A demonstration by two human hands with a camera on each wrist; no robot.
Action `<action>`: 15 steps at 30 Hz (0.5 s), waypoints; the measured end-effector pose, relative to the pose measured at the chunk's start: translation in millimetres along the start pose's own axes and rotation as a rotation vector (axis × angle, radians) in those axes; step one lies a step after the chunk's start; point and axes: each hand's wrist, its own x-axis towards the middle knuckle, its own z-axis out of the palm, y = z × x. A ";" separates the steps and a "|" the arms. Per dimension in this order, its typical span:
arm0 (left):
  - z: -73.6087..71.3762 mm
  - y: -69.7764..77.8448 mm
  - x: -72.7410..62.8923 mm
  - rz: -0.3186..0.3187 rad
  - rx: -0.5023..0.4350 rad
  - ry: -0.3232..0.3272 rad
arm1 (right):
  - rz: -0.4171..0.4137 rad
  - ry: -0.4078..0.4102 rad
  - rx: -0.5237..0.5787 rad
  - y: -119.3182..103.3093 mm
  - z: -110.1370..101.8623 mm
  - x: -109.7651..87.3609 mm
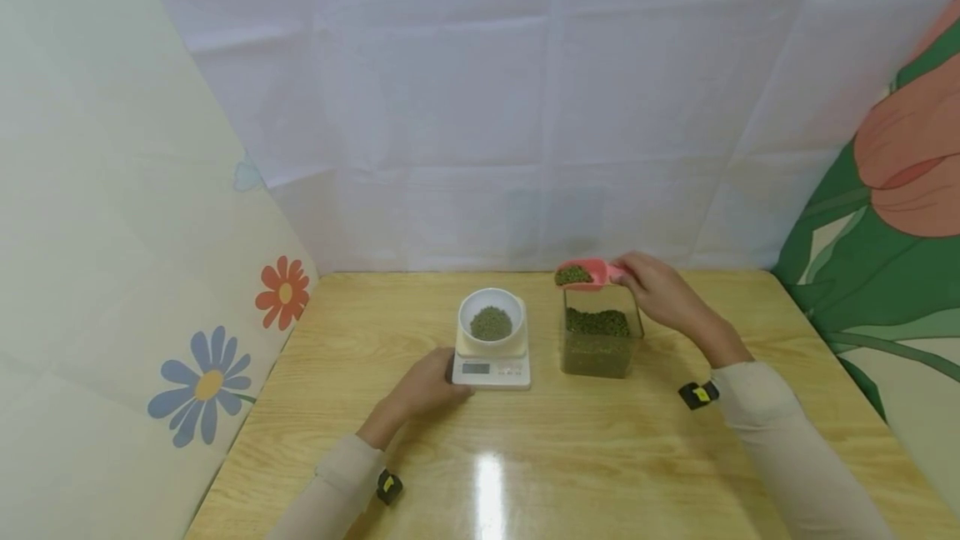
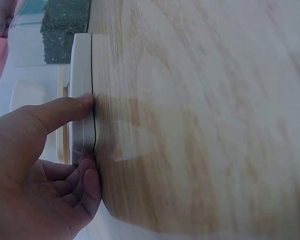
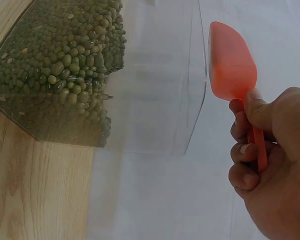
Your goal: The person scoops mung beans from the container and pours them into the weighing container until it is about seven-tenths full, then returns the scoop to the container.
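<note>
My right hand (image 1: 663, 294) grips the handle of a pink scoop (image 1: 596, 272), its fingers curled round it in the right wrist view (image 3: 232, 62). Green mung beans (image 1: 573, 275) lie in the scoop, which is above the rim of a clear square container (image 1: 592, 361). More mung beans (image 3: 65, 65) partly fill that container. At the left front corner of a white kitchen scale (image 1: 517, 380), my left hand (image 1: 429, 383) holds the base between thumb and fingers (image 2: 65, 112). A white bowl (image 1: 467, 307) on the scale holds a heap of beans. The display's digits are too small to read.
Scale and container stand side by side on a wood-grain table (image 1: 600, 457), a gap between them. Behind the table hangs a white sheet (image 1: 450, 107). Flower-printed panels flank it, one at the left (image 1: 90, 232) and one at the right (image 1: 922, 290).
</note>
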 end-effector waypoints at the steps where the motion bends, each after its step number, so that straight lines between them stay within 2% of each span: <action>1: 0.1 -0.1 0.2 0.001 -0.003 0.000 | -0.001 -0.001 0.000 -0.2 0.1 0.6; 15: 1.0 -1.6 0.4 -0.004 0.024 0.009 | 0.000 -0.008 -0.001 -6.0 2.8 9.5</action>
